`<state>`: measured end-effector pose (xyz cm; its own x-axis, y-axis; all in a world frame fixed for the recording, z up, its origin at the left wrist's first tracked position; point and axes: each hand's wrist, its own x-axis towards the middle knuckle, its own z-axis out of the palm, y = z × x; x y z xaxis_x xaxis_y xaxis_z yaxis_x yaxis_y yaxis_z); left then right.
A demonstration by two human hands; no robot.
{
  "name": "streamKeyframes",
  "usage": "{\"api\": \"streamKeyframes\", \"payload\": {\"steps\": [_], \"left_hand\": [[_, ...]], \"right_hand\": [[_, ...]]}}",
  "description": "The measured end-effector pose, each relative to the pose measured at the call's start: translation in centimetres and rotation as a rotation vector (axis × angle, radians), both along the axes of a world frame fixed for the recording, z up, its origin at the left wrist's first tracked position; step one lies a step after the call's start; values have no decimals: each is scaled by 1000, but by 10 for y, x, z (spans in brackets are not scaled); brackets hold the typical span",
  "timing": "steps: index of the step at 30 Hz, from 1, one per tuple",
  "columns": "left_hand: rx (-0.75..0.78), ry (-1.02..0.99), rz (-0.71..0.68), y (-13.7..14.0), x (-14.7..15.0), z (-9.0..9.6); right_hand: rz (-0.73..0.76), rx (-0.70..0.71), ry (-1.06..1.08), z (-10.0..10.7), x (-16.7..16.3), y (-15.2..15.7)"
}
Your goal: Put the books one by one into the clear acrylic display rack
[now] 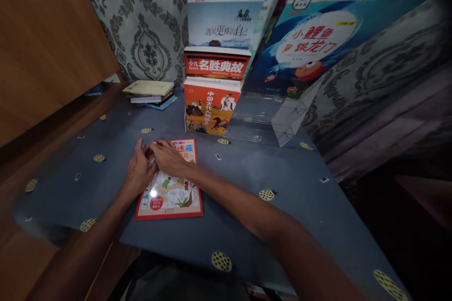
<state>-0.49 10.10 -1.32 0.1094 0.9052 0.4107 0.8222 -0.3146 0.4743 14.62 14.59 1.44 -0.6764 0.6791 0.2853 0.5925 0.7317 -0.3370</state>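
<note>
Red-bordered book (178, 196) | flat on tablecloth (300, 183) | hands (171, 159) at upper-left edge

Tablecloth (247, 164): slate blue, scattered with yellow, black-dotted motifs. At 8 o'clock, hide-and-seek book (176, 193): red border, multicoloured cover. At 11, orange ancient-figures storybook (212, 103) and grey damask wallpaper (155, 23). Between 1 and 2, blue carp storybook (307, 42), red-lettered white oval. At 10, orange-brown wooden panel (45, 47).

Dim light overall; white glare spots the red-edged book (176, 190); outer edges stretched, blurred.
</note>
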Motion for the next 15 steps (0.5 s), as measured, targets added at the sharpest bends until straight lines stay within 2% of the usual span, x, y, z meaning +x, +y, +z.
{"api": "streamKeyframes", "payload": {"steps": [6, 15], "left_hand": [[51, 95, 2, -1, 1, 0], [24, 210, 63, -3, 5, 2]], "right_hand": [[-54, 14, -4, -6, 3, 2], [-167, 35, -39, -1, 7, -7]]}}
